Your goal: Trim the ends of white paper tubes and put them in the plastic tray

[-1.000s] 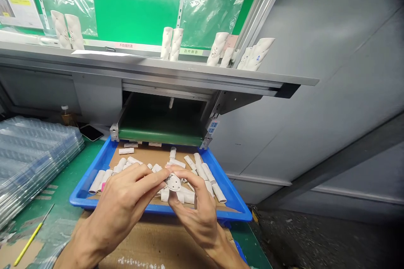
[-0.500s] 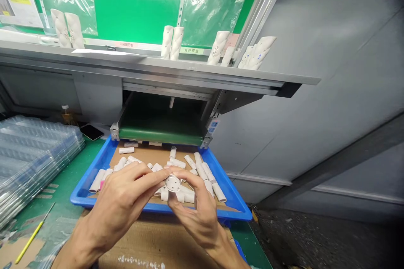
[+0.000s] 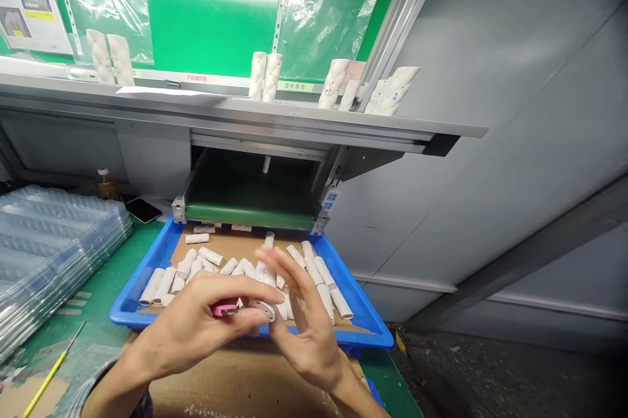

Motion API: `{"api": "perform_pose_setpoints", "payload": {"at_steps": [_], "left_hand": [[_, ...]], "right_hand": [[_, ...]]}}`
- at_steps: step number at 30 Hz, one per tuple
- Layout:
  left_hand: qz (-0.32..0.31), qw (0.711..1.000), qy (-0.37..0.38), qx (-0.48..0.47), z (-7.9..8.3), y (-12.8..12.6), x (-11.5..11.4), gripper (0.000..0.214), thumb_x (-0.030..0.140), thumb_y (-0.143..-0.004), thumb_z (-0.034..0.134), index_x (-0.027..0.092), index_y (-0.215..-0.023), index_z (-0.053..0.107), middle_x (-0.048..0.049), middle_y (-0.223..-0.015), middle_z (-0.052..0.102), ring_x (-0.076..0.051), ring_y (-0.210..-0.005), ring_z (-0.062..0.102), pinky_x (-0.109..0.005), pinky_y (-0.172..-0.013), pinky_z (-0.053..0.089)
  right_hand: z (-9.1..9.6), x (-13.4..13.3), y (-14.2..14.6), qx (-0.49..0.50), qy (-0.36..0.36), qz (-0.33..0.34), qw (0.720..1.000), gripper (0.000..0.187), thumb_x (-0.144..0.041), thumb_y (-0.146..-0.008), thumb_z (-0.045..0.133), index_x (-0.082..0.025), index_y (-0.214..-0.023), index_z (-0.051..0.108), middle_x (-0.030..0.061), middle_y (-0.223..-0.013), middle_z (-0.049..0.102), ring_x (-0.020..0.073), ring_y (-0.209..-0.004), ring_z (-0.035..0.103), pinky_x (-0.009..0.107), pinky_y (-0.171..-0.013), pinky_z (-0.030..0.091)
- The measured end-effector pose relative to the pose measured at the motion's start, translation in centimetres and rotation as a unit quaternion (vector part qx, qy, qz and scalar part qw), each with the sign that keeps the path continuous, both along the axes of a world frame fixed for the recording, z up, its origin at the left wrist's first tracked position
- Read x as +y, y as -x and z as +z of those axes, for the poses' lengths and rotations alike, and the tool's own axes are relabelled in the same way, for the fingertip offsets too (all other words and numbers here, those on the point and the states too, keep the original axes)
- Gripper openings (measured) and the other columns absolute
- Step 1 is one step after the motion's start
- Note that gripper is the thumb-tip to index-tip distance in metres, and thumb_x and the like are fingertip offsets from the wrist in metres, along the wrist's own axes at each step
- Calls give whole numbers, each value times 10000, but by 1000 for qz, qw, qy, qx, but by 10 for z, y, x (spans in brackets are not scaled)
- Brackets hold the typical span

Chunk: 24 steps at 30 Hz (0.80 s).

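Observation:
My left hand [image 3: 196, 320] pinches a white tube [image 3: 265, 272] between thumb and index finger. The tube's near end is tilted towards me and shows small holes; part of its length is hidden by the finger. A small pink object [image 3: 224, 307] with a metallic-looking part also sits within the left hand; its kind is unclear. My right hand [image 3: 311, 326] is open beside the tube, fingers stretched out, its thumb close to or touching the near end. Several more white tubes [image 3: 210, 256] lie beyond the hands in a blue tray [image 3: 367, 338] lined with cardboard.
A green conveyor belt [image 3: 250, 212] ends above the tray's back. Clear plastic trays [image 3: 59, 241] are stacked at left, near a phone [image 3: 143, 210], a bottle [image 3: 104, 184] and a yellow-handled tool [image 3: 46, 382]. White tubes [image 3: 271, 78] stand on the metal shelf [image 3: 294, 118].
The right fingers have come off the tube and spread out. The left hand has shifted slightly and now shows the pink object. The tube's end has moved a little lower.

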<state>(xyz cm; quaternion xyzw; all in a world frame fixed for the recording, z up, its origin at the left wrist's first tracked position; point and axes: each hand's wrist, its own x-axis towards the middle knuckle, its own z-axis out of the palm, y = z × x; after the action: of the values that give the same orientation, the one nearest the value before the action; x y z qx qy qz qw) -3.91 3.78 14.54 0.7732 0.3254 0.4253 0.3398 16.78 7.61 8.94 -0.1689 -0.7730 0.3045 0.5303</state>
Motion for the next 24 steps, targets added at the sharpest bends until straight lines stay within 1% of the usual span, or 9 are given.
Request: {"api": "perform_pose_setpoints", "payload": {"at_steps": [2,3,6,8,11,13,16,19,24], "left_hand": [[9,999,-40,14,-5,-1,0,254,219,-1018,695,288,-1241,795,-5,-945,819,-141,-778,715,-218,-743,549],[10,998,-63,22,-8,-2,0,276,198,-1020,685,292,-1257,789,-7,-953,816,-143,-791,712,-222,-758,545],[3,995,-93,31,-13,-5,-1,297,187,-1057,607,307,-1266,781,5,-880,784,-133,-740,685,-220,-711,519],[39,996,-84,9,-13,-5,-1,264,259,-1090,559,288,-1241,773,30,-728,704,-121,-626,628,-217,-634,486],[170,984,-57,-15,-7,-1,2,296,413,-1050,631,242,-1291,660,92,-581,489,-120,-507,477,-224,-522,396],[215,975,-51,9,-4,3,4,362,480,-1025,643,231,-1280,576,83,-656,508,-137,-569,504,-233,-546,407],[218,972,-53,70,-4,6,4,256,464,-1113,429,237,-1069,538,40,-764,592,-147,-634,556,-254,-595,425],[221,960,-93,146,-7,4,5,378,410,-1153,274,241,-892,489,49,-680,555,-146,-552,492,-275,-551,352],[257,912,-211,238,-10,-4,4,480,598,-1121,358,228,-865,524,25,-710,660,-160,-569,590,-302,-561,327]], "right_hand": [[5,1,0,41,98,15,994,561,-383,-1110,551,-354,-1646,387,46,-1738,371,284,-1633,295,564,-1357,211],[7,2,0,65,165,37,984,537,-447,-1113,530,-337,-1628,429,59,-1733,381,301,-1631,299,572,-1343,248],[14,3,1,125,334,134,925,568,-559,-1079,565,-282,-1572,517,140,-1533,628,351,-1464,561,559,-1170,519],[15,3,1,157,360,161,906,615,-567,-1023,678,-272,-1545,540,148,-1370,735,346,-1286,704,492,-1011,629],[14,4,3,168,315,128,926,569,-508,-971,787,-304,-1468,598,99,-1219,794,279,-1096,781,375,-860,664],[12,5,3,144,262,69,952,447,-436,-957,824,-314,-1358,668,67,-1191,800,242,-1081,774,343,-895,645],[8,7,2,82,161,-45,983,290,-342,-966,825,-321,-1237,727,31,-1212,789,214,-1146,734,335,-1029,585],[6,7,0,21,59,-118,991,298,-289,-987,795,-342,-1270,717,16,-1232,778,216,-1167,719,342,-1045,574],[11,7,-2,-35,-50,-138,989,334,-245,-1014,748,-344,-1328,693,33,-1237,770,241,-1146,730,364,-1005,596]]}}
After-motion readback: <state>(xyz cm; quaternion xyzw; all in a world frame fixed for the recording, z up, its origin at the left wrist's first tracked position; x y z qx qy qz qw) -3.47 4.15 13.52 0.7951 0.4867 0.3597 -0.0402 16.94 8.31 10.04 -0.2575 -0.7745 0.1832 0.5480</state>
